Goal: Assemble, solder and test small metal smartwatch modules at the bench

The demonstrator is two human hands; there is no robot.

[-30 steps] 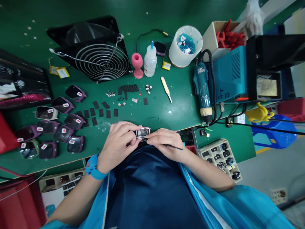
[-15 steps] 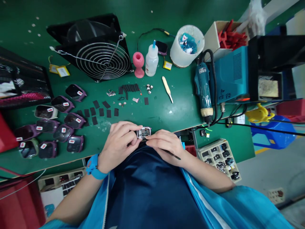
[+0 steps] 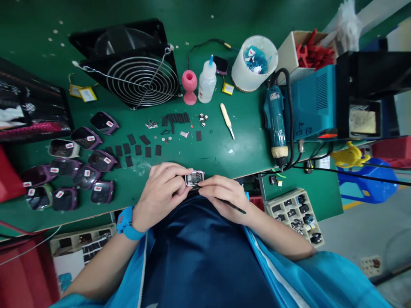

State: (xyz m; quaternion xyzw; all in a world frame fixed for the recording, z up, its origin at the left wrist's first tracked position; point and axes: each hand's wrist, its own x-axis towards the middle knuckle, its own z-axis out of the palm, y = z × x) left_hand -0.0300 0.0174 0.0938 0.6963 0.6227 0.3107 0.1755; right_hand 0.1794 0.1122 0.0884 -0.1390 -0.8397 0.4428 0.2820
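Note:
My left hand (image 3: 163, 184) is closed on the left side of an opened smartwatch case (image 3: 195, 177), a small silvery shell with circuitry showing inside. It is held at the table's front edge, close to my body. In my right hand (image 3: 224, 194) is a slim dark pair of tweezers (image 3: 233, 206), its back end sticking out past the palm. Its tips are hidden by my fingers at the case's lower right side. Beyond my left hand, several black rectangular pads (image 3: 138, 149) lie on the green table (image 3: 205, 149).
Purple-framed watches (image 3: 102, 160) with arrow stickers crowd the left. Behind stand a fan (image 3: 144, 81), a pink holder (image 3: 189, 87), a squeeze bottle (image 3: 207, 83) and a white tub (image 3: 239, 70). A blue electric screwdriver (image 3: 275, 119) and a parts tray (image 3: 272, 199) are at right.
The view has shifted slightly, so the table things appear a little further right. Both hands keep their grips on the case and tweezers, with hardly any visible movement.

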